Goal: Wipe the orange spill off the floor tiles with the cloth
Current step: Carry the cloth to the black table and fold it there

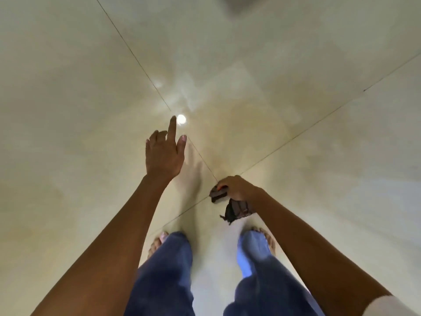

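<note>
both forearms filled the lower frame closest to me, with blue trouser legs point(164, 277) and bare feet below them. my left hand point(164, 156) hung above the floor tiles point(68, 110), index finger stretched forward, thumb out, other fingers curled; it held nothing. my right hand point(237, 189) was clenched round the cloth point(230, 205), a dark, limp rag bunched at the fist with a loose tail drooping under the wrist.

the orange spill point(230, 124) showed only as a faint, soft-edged tint ahead of both hands, near where the grout lines point(284, 142) crossed; its limits were hard to read through the motion blur. the tiles looked glossy, pale cream and smooth, mirroring a round lamp glare point(181, 119).

i judged wiping had not begun. to do it well i would crouch, spread the rag flat for more contact, and pull strokes from the stain's rim inward, refolding to a clean face. i would also work along the grout, where liquid could settle.
</note>
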